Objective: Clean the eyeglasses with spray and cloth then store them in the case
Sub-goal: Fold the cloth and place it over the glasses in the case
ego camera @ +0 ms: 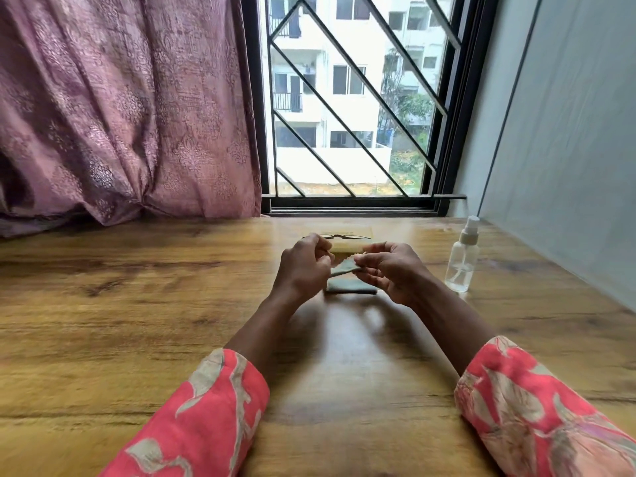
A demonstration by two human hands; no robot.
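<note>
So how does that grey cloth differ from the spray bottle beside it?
The cloth is soft, grey-green and folded, pinched by both hands; the spray bottle is rigid, clear and untouched. The cloth is partly lifted, while the bottle stands upright with liquid low inside. Both rest on the wooden table.

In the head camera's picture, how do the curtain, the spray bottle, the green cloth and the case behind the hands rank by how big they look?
1. Curtain, by far the largest.
2. Spray bottle.
3. Green cloth and case: the hands hide part of each, so I would not rank them.
</note>
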